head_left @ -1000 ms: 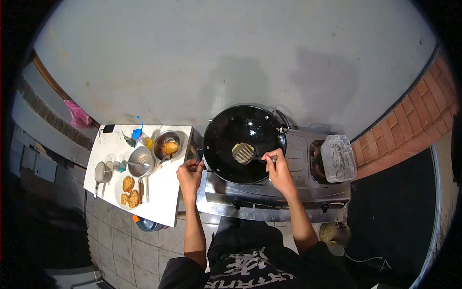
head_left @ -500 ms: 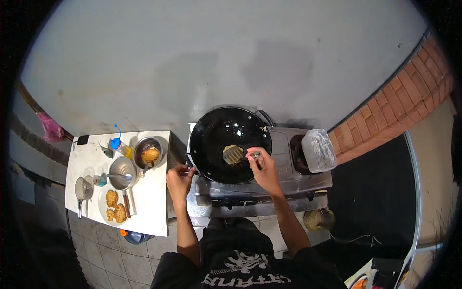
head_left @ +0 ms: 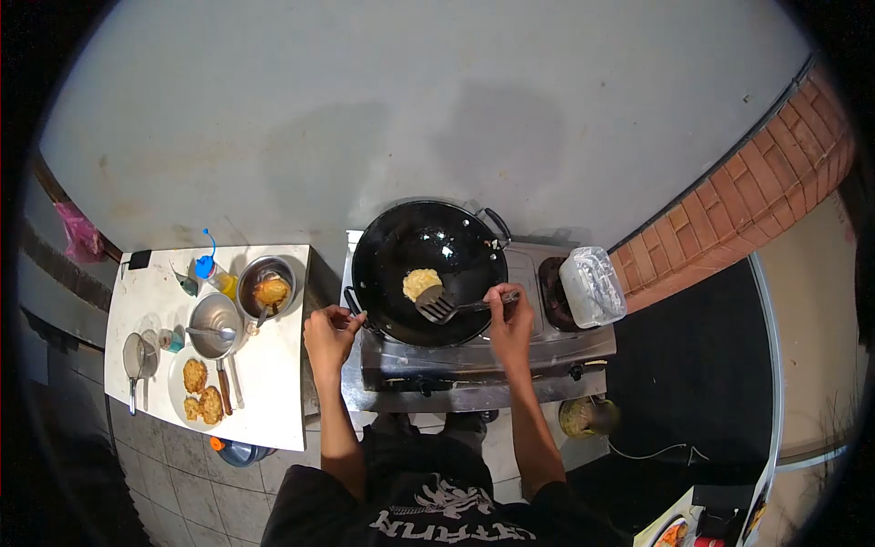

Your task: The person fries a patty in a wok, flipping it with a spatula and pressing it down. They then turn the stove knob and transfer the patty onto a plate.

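Observation:
A black wok (head_left: 383,246) sits on the stove with a shiny layer of oil inside. One pale yellow fritter (head_left: 420,283) lies in it, left of the middle. My right hand (head_left: 512,324) is closed around the handle of a slotted spatula (head_left: 437,307), whose blade touches or slightly overlaps the fritter's lower right edge. At the wok's left side my left hand (head_left: 330,335) pinches the looped wok handle (head_left: 354,301) with thumb and fingers.
On the white table (head_left: 273,401) at left are a plate (head_left: 180,406) of browned fritters, a steel bowl (head_left: 290,273) of batter, a saucepan (head_left: 214,314), a strainer (head_left: 133,356) and a blue-capped bottle (head_left: 208,267). A clear plastic container (head_left: 592,287) stands on the stove's right side.
The spatula blade has slid from over the fritter down and to the right, uncovering most of it. My right hand has moved right and turned. My left hand stays at the wok handle.

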Tool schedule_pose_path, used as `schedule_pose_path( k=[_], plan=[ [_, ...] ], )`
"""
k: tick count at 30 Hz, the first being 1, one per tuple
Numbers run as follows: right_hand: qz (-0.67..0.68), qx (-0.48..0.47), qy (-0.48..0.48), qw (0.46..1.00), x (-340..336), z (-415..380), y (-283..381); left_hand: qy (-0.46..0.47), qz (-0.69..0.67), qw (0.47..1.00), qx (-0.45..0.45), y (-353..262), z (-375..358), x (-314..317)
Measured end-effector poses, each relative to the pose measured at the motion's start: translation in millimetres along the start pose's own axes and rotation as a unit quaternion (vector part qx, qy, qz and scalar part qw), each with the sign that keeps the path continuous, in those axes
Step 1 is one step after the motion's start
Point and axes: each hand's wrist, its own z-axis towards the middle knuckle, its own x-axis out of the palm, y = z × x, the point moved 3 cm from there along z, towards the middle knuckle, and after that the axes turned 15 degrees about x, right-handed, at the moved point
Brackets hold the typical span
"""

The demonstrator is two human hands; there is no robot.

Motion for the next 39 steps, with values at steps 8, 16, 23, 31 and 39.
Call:
schedule_pose_path(
  k=[8,16,23,31,39],
  plan=[
    [0.014,0.072,0.042,0.996,11.4,-6.3,-4.4,0.012,0.023,1.000,-0.002,-8.7,-0.6,-4.8],
    [0.023,0.036,0.047,0.998,18.6,6.6,-20.8,-0.031,0.012,0.999,0.033,-10.4,-5.3,-1.5],
    [-0.017,0.005,0.031,0.999,22.7,3.5,-39.6,-0.041,0.022,0.999,0.024,-10.3,-11.0,0.8],
    [-0.050,0.009,0.020,0.999,17.3,-2.0,-29.6,-0.055,-0.003,0.998,0.030,-5.4,-14.7,3.9],
    [-0.034,0.002,0.026,0.999,21.4,-2.3,-33.8,-0.065,-0.015,0.997,0.041,-4.8,-14.2,4.3]
  ],
)
